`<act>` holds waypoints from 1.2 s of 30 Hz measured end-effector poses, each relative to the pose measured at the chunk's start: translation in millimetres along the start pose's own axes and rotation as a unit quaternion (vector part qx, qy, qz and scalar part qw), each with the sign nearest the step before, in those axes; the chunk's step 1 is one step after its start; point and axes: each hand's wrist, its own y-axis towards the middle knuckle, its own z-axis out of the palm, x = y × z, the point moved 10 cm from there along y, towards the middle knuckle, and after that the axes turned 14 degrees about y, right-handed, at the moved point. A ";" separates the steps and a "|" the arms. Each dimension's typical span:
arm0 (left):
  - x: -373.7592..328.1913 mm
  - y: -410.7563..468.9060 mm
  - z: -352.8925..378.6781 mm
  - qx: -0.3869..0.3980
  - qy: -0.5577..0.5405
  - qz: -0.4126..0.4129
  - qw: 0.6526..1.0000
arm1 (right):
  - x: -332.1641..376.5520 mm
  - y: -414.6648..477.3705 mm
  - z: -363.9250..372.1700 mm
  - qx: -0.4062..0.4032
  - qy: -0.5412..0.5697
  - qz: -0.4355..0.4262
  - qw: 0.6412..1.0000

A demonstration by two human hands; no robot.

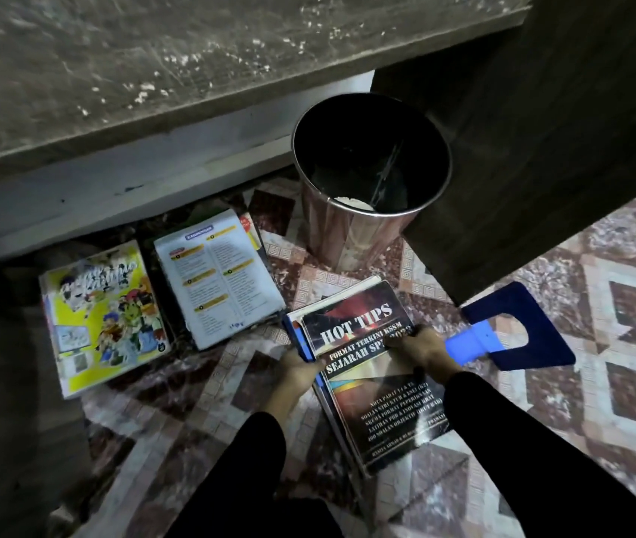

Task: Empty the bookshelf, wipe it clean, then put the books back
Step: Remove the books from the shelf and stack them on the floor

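**Two hands on the HOT TIPS stack point(366, 332)**

My left hand point(300, 368) grips the stack's left edge and my right hand point(421, 349) curls over its right side, so the loose books under the top cover stay squared together. It lies low over the tiled floor point(619, 343); I cannot tell if it touches. To its left lie a textbook pile point(219, 281) and, further left, a yellow comic book point(103, 316), kept off the dusty shelf board point(192, 71) for wiping, I judge. Beyond the stack, a steel bin point(347, 234) holds a white scrap point(351, 203). A blue bookend point(518, 328) lies just right of my hand.
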 end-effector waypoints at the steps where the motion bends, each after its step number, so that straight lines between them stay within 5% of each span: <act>1: -0.3 1.7 -1.5 -0.003 0.042 0.003 0.999 | -0.3 1.2 0.2 0.001 -0.008 -0.001 1.000; 8: -12.1 -8.7 -16.4 -0.003 0.222 0.035 0.974 | 32.8 -17.1 -6.3 -0.039 -0.169 -0.076 0.982; 14: -43.3 -32.3 -39.5 -0.010 0.301 0.112 0.947 | 64.8 -46.8 12.6 -0.002 -0.372 -0.147 0.916; 26: -90.6 -119.7 -119.4 -0.060 0.420 0.153 0.893 | 162.9 -145.0 26.2 0.028 -0.366 -0.254 0.895; 36: -115.5 -223.1 -247.5 -0.255 0.358 0.176 0.881 | 258.3 -275.5 54.0 0.058 -0.401 -0.389 0.827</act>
